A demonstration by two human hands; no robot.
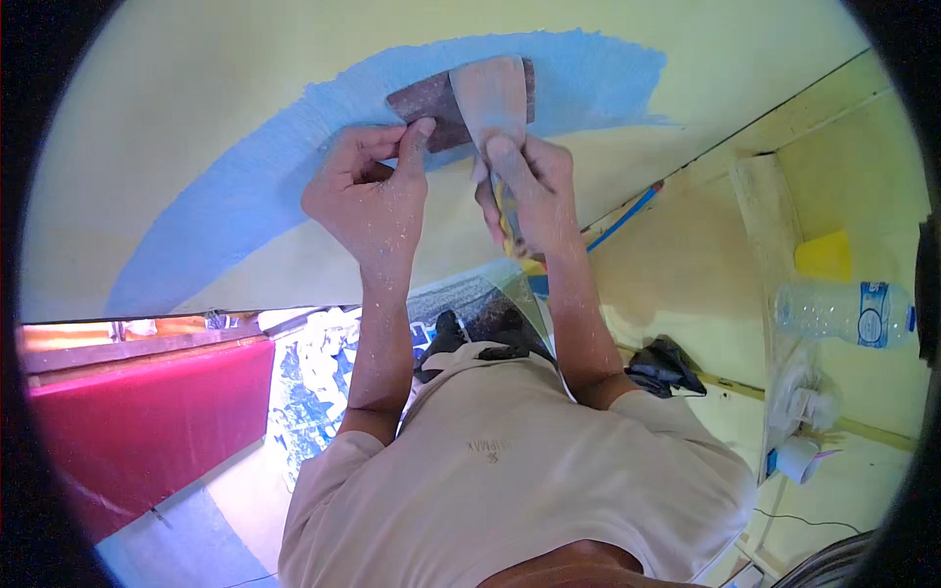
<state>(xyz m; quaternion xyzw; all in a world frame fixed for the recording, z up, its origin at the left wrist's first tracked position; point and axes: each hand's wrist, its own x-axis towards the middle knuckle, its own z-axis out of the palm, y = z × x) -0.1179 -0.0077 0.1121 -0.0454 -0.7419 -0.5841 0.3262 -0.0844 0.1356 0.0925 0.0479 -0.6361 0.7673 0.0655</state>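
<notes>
My right hand (pixel 537 191) is closed round the handle of a putty knife (pixel 492 96), with the thumb pressed on the base of its broad, dusty blade. Behind the blade is a dark brown sheet that looks like sandpaper (pixel 420 102), showing on both sides of it. My left hand (pixel 368 191) pinches the sheet's lower left edge between thumb and fingers. Both hands are in front of a pale yellow surface (pixel 225 49) bearing a curved band of blue paint (pixel 235 186). White specks of dust cover the hands and forearms.
A red-covered piece of furniture (pixel 157 421) stands at lower left, beside a patterned cloth or sheet (pixel 309 377). To the right are a clear plastic bottle (pixel 833 312), a black plastic bag (pixel 667 366), a yellow object (pixel 825 257) and a white cup (pixel 796 459). A blue tube (pixel 627 216) sticks out near my right forearm.
</notes>
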